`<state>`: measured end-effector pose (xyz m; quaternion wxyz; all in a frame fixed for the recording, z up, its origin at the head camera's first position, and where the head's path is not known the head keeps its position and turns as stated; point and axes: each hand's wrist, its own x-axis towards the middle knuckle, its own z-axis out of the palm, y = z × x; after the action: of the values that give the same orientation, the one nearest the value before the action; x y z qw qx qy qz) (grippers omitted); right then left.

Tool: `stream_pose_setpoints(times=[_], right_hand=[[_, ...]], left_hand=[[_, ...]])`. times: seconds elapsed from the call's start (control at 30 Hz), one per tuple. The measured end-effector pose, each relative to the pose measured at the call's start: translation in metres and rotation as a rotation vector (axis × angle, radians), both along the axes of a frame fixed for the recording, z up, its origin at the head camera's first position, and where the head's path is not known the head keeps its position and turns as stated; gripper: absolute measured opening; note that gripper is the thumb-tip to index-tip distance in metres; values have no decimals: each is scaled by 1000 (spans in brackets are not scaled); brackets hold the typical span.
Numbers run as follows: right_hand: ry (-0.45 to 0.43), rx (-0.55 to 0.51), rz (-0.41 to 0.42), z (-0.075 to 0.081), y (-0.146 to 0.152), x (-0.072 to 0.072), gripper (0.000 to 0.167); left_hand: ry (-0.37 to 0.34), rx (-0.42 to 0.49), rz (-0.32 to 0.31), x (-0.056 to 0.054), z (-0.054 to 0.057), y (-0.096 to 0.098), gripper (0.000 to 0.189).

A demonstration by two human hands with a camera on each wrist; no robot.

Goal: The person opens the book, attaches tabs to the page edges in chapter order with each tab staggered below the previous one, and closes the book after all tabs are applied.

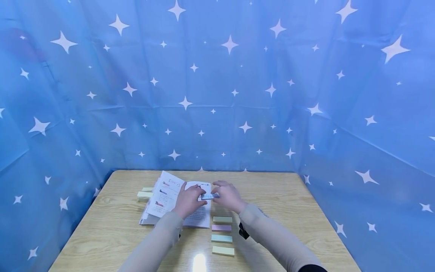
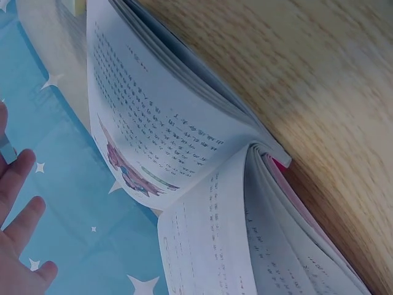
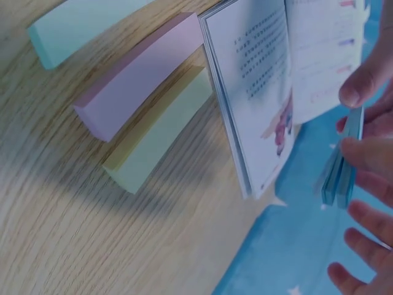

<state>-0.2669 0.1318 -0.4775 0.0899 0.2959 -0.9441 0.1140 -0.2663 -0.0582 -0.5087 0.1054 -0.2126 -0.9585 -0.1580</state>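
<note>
Both hands meet over the right-hand page of an open book [image 1: 198,219]. Between them is a small light-blue sticky-note pad [image 1: 206,196]. My left hand [image 1: 189,200] pinches the pad's left end, its thumb on top in the right wrist view. My right hand [image 1: 228,195] pinches the other end between thumb and finger, with its remaining fingers spread out. Seen from the right wrist, the blue pad [image 3: 338,175] is split into a few thin layers at its lower end. In the left wrist view only fingers and a sliver of blue show at the left edge.
Right of the book's lower corner lie several sticky-note pads in a column: yellow [image 1: 222,219], purple [image 1: 221,227], mint [image 1: 221,238] and pale yellow [image 1: 223,251]. More pale pads [image 1: 144,194] lie by the book's left edge. A blue star-patterned curtain [image 1: 217,132] surrounds the wooden table [image 1: 272,189].
</note>
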Motion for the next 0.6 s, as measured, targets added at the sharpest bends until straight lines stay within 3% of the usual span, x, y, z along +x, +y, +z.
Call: stream_pose_setpoints(times=[0.17, 0.43, 0.6], right_hand=[[18, -1, 10, -1, -1, 1, 13], [-76, -13, -56, -2, 1, 3, 33], [-93, -10, -75, -2, 2, 4, 32]], left_hand=[[44, -11, -26, 1, 3, -1, 24], [67, -28, -25, 1, 5, -6, 24], [73, -27, -15, 1, 3, -10, 23]])
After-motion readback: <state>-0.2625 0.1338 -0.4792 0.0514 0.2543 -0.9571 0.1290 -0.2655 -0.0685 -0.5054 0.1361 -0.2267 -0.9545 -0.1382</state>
